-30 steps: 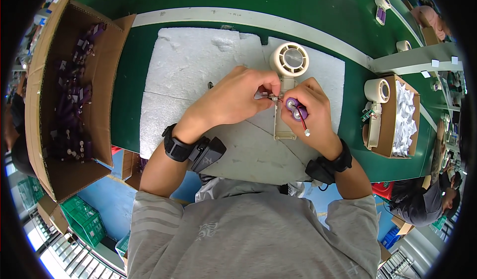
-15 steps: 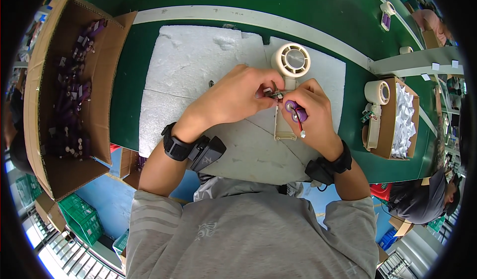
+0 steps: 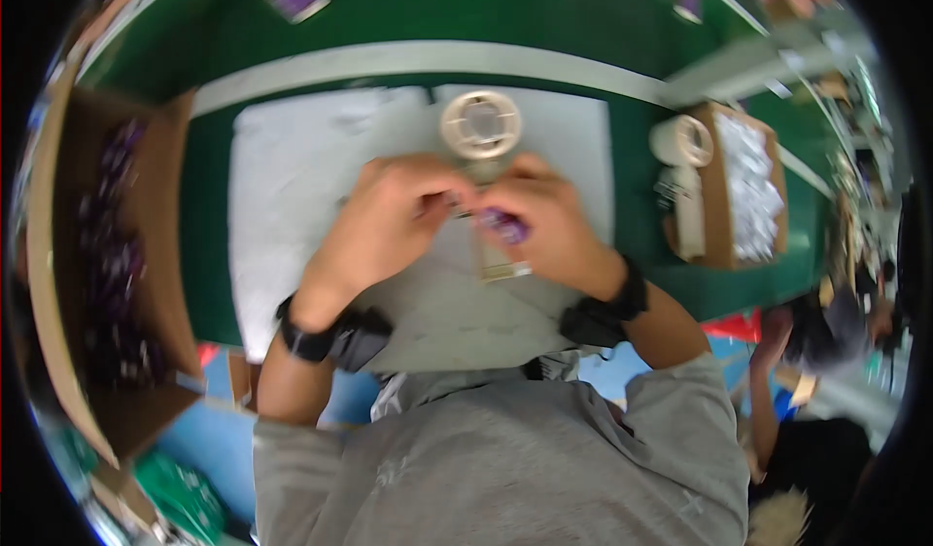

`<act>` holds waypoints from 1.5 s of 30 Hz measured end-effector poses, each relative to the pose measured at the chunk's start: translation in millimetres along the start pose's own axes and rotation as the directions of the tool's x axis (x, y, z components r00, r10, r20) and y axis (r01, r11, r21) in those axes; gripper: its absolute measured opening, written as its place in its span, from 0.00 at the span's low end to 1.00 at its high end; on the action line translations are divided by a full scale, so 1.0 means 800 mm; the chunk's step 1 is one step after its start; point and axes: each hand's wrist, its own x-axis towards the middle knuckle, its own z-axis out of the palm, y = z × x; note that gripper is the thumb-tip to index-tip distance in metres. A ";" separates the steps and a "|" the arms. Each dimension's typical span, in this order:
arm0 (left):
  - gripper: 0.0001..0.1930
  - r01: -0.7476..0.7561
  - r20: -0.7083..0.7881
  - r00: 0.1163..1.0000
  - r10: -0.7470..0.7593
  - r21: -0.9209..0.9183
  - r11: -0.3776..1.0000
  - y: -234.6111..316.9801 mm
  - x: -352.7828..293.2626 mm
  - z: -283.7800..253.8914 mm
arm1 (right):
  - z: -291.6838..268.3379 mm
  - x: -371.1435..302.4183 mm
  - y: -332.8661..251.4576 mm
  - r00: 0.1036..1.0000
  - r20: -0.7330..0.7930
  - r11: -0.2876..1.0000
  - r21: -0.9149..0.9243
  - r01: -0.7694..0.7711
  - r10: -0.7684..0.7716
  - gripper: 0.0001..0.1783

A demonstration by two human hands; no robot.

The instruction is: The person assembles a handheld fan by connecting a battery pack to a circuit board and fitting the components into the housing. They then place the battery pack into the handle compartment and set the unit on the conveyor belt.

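Fan (image 3: 481, 123), cream, on the white foam sheet (image 3: 287, 206) atop the green counter (image 3: 212, 196), straight ahead of the body. Handle (image 3: 501, 275) toward the body, attached to the round head: that much apparently done. Seemingly an uncovered shell, with the purple battery pack (image 3: 505, 225) outside it, so apparently unfinished there. Pack pinched in the right hand (image 3: 546, 214), over the handle. Left hand (image 3: 389, 216) with fingertips drawn together, pinching a small part (image 3: 457, 203) too blurred to name. Any wires joined or loose: impossible to say. At left, a tall cardboard box (image 3: 160, 255) heaped with purple batteries (image 3: 117, 250). At right, a second fan (image 3: 688, 214) close beside a smaller box (image 3: 721, 230) of white pieces (image 3: 751, 187). In the way: mainly both hands, covering the middle of the handle.
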 end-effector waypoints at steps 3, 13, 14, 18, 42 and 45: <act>0.09 0.051 0.045 0.998 -0.047 -0.102 0.993 -0.007 -0.002 0.000 | 0.007 0.006 0.007 0.997 -0.019 0.997 0.026 0.077 -0.077 0.13; 0.13 0.265 0.107 0.964 -0.245 -0.274 0.924 -0.008 -0.004 0.004 | 0.009 -0.005 0.016 0.992 -0.085 0.988 0.118 0.098 -0.089 0.10; 0.14 0.274 0.103 0.961 -0.255 -0.262 0.926 -0.007 -0.003 0.005 | 0.008 -0.005 0.017 0.991 -0.100 0.983 0.152 0.105 -0.090 0.10; 0.19 0.229 -0.029 0.969 -0.244 -0.259 0.938 -0.005 -0.002 0.021 | 0.008 -0.006 0.012 0.972 -0.225 0.953 0.303 0.005 0.067 0.10; 0.21 0.157 -0.054 0.984 -0.169 -0.176 0.972 -0.009 -0.009 0.023 | -0.001 -0.003 0.001 0.980 -0.144 0.982 0.149 -0.117 0.139 0.09; 0.20 0.163 -0.028 0.984 -0.174 -0.225 0.961 -0.009 -0.008 0.020 | -0.003 -0.004 0.002 0.982 -0.091 0.976 0.157 -0.152 0.168 0.09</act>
